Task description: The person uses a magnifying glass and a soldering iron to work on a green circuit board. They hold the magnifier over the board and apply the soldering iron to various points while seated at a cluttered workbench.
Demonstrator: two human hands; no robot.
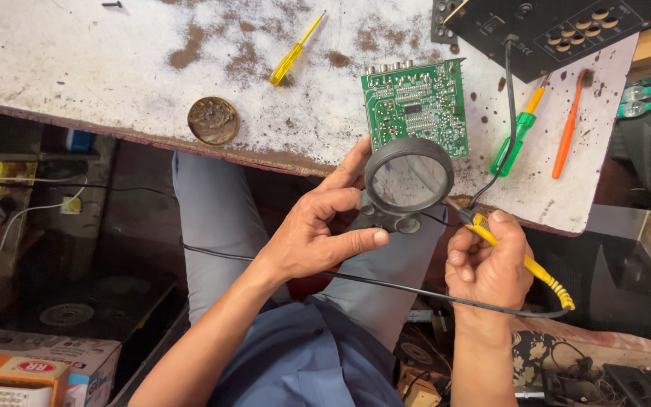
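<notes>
My left hand [318, 230] grips a round black magnifying glass [408, 181] by its base, held over my lap just below the table's edge. A green circuit board [416, 105] lies on the worn white table [114, 68] right above the lens. My right hand [487, 264] is closed on a yellow-handled soldering iron [521, 260], its tip pointing up toward the magnifier's right side. A black cord [386, 285] runs across my lap under both hands.
A yellow screwdriver [293, 54], a round tin of brown paste [213, 120], a green screwdriver [518, 134] and an orange one [569, 124] lie on the table. A black electronic unit [559, 30] sits at the top right. Boxes [32, 369] and clutter fill the floor.
</notes>
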